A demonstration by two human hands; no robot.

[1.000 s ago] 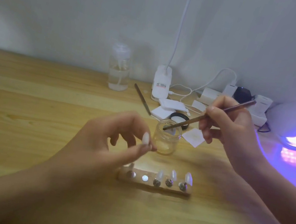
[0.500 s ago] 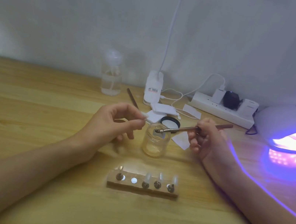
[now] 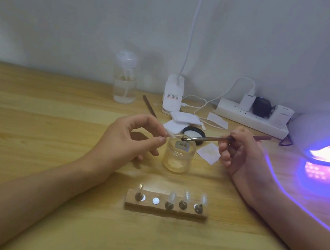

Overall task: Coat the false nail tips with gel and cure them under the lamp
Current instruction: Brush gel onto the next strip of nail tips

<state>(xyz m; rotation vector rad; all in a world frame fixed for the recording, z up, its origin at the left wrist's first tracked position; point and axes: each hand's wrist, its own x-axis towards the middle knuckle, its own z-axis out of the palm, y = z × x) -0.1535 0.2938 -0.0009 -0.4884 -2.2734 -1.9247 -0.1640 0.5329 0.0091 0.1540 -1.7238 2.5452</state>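
Presently, the false nail tip is pinched in the fingers of the left hand beside the rim of the jar, and the brush, gripped by the curled fingers of the right hand, is levelled leftward at it, bristles just beside it.

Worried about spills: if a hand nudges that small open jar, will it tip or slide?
Likely slides rather than tips: the jar looks squat and stands upright on the smooth wooden table. It seems glass, so probably rigid and breakable. Its contents sit low, which should steady it.
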